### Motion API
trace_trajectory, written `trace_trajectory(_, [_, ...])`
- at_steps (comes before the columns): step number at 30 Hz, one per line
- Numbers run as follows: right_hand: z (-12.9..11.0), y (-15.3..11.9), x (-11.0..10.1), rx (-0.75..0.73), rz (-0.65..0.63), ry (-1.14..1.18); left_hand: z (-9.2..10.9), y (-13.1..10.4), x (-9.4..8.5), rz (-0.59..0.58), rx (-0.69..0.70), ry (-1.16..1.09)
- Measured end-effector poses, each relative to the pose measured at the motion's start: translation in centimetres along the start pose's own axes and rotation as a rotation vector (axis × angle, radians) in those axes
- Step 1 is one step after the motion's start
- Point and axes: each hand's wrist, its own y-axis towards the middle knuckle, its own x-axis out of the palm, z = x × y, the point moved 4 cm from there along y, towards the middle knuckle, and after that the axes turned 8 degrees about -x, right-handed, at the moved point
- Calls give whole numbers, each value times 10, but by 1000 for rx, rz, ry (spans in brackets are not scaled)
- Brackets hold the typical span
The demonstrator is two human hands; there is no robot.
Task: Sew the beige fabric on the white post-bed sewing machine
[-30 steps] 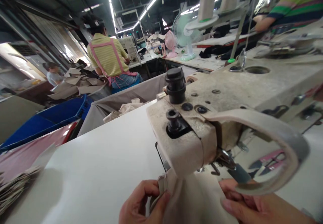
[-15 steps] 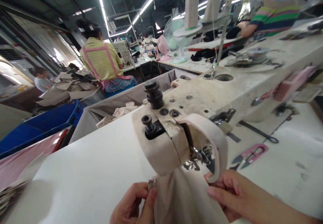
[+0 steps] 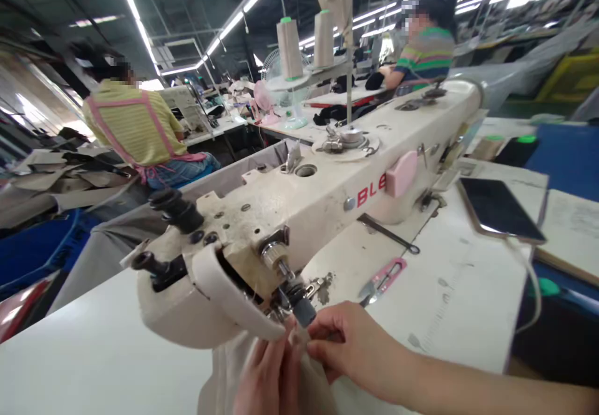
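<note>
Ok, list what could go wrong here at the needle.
1. Both the left hand and right hand pinch the cloth right under the machine head; fingers could likely get pricked if it runs.
2. The head hides the needle from this view, so the cloth may feed crooked.
3. The snips and phone lie loose on the table and could be knocked off.
</note>
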Motion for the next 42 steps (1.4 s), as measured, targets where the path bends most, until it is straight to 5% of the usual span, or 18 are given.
trace_trajectory(7, [3,5,1,-21,5,13,-17,15,-2,-185,-277,-177])
trace_trajectory(12, [6,1,0,-11,42,-14,-22,13,3,-279,-625,-406])
trace_trajectory(17, [26,-22,16,-15,-172,-161,-36,10,2,-164,-778,-376])
trace_trajectory(20, [34,-27,18,6,-242,-188,-42,9,6,-260,-935,-368])
trace_trajectory(22, [31,-25,15,38,-234,-206,-40,12,6,-346,-978,-376])
trace_trajectory(31, [26,-16,5,46,-162,-244,-37,17,3,-342,-1034,-375])
trace_trajectory(38, [27,-21,4,51,-157,-188,-45,22,-4,-139,-1020,-362])
trace_trajectory(42, [25,-28,5,51,-204,-160,-28,-2,-18,155,-859,-156])
